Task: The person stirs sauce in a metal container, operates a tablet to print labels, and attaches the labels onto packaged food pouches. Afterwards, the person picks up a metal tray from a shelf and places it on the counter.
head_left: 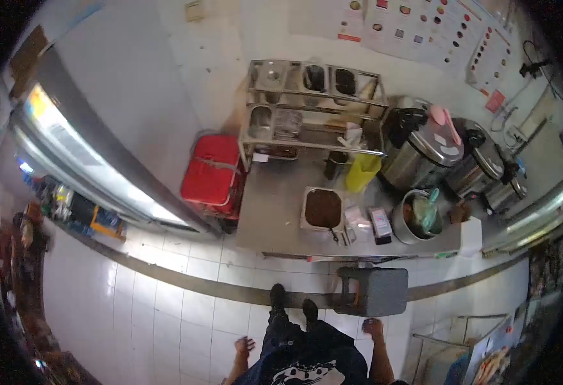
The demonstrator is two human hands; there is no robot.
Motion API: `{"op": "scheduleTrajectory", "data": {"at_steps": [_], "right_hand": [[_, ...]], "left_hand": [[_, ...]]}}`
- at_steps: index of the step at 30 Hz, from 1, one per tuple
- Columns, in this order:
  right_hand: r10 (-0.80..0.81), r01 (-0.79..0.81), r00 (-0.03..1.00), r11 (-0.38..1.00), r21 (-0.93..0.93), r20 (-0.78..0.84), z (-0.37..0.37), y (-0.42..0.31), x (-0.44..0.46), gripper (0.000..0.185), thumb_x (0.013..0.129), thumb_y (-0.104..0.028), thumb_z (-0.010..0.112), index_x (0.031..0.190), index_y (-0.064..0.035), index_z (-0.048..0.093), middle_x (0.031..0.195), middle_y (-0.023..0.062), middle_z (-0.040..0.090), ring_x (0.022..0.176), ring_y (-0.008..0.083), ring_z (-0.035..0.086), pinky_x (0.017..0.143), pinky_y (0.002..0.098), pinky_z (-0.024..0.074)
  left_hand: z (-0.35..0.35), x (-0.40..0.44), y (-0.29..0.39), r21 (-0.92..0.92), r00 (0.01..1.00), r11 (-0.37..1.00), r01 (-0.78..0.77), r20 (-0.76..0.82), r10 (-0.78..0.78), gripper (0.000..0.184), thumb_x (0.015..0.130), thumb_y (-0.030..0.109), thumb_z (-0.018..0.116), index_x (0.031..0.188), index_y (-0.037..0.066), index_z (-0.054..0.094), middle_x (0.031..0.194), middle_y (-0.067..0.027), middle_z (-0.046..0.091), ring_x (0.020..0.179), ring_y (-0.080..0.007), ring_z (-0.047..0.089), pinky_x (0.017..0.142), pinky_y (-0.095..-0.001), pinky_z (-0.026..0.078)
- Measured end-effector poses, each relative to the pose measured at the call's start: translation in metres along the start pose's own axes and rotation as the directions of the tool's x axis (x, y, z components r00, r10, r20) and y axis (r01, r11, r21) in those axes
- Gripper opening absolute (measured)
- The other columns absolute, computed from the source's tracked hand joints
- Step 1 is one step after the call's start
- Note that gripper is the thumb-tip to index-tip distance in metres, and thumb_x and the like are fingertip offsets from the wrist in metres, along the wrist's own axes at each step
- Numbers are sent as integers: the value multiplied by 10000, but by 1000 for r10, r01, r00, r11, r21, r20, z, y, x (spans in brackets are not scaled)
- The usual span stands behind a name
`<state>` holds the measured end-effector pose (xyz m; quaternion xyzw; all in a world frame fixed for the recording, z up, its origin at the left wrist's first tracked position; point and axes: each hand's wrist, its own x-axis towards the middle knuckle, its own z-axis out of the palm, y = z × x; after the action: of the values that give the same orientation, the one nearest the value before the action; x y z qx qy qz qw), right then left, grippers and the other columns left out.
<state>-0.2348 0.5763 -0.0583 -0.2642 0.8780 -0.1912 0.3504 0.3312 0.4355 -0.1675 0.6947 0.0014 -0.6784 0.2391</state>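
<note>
My left hand (245,347) hangs beside my left hip over the white tiled floor, its fingers loosely apart and nothing visible in them. On the other side, my right hand (372,326) is curled closed just in front of the grey stool (376,290); whatever it may hold is too small to make out. Both hands are apart from the steel counter (268,221) ahead of me. On that counter stand a square pan of dark brown food (323,208), a white-and-dark phone-like box (379,224) and a round metal pot (404,232) with a green-handled item inside.
A steel rack (320,151) holds metal containers at the counter's back. Several large steel cookers (422,151) line its right side, near a yellow pitcher (363,172). A red bin (211,170) and a lit glass-door fridge (102,160) stand left. Behind the stool runs the counter's front edge.
</note>
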Motion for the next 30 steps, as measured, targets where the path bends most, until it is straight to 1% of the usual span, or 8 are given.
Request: {"op": "scheduleTrajectory", "data": {"at_steps": [8,10,11,12,16,19,25,30], "right_hand": [[299,-348,937,804,482,178,92,97,-227,328,933,-199,511,990,84,667,851,229,707,670,329,705,591,430,602],[621,-462,719,91,882,312,146,142,-232,344,955,-218,488,1016,75,658,844,235,701,661,350,701,561,448,595],[636,-409,718,54,911,284,159,144,-241,275,920,-177,576,1041,58,651,851,219,702,659,335,702,549,434,595],[651,-358,715,25,933,257,157,153,-242,253,884,-136,664,1065,40,645,857,202,703,657,320,704,537,421,596],[721,-401,681,220,889,128,133,161,-273,288,856,-185,700,1046,27,653,821,176,702,630,284,700,534,402,596],[707,-151,692,-53,987,144,156,269,-321,212,869,-171,644,972,13,661,741,167,686,561,279,672,486,396,574],[951,-5,295,100,995,-94,127,479,-383,89,838,-32,647,896,34,629,620,145,627,443,230,588,397,351,513],[908,253,379,83,964,-177,-90,514,-339,226,873,-199,641,994,-9,621,748,129,641,528,251,590,413,332,470]], "left_hand": [[118,54,180,138,922,931,-337,247,297,463,952,309,459,1334,47,472,1188,-178,617,995,-299,637,810,-469,537],[153,79,191,-18,300,956,-294,948,111,446,981,349,396,1326,76,466,1185,-162,605,1030,-323,616,841,-500,525],[167,84,179,358,846,896,-263,533,36,437,962,363,433,1299,92,496,1181,-155,618,1034,-326,620,853,-502,526],[186,77,161,459,887,866,-198,460,-41,429,944,377,469,1273,108,526,1176,-147,632,1039,-330,624,865,-505,526],[238,55,76,620,754,783,-55,539,-374,465,929,340,532,1286,44,504,1183,-163,633,1041,-360,627,878,-524,532],[291,19,-13,732,692,675,-94,536,-484,461,942,296,531,1298,5,492,1174,-168,627,1011,-353,627,860,-511,533],[397,-57,-194,890,804,136,-434,451,-388,365,948,260,539,1230,32,580,1124,-139,651,930,-298,634,822,-449,526],[480,-141,-316,286,586,-574,-767,678,-445,301,954,230,547,1174,55,653,1082,-114,671,862,-252,640,791,-397,521]]}}
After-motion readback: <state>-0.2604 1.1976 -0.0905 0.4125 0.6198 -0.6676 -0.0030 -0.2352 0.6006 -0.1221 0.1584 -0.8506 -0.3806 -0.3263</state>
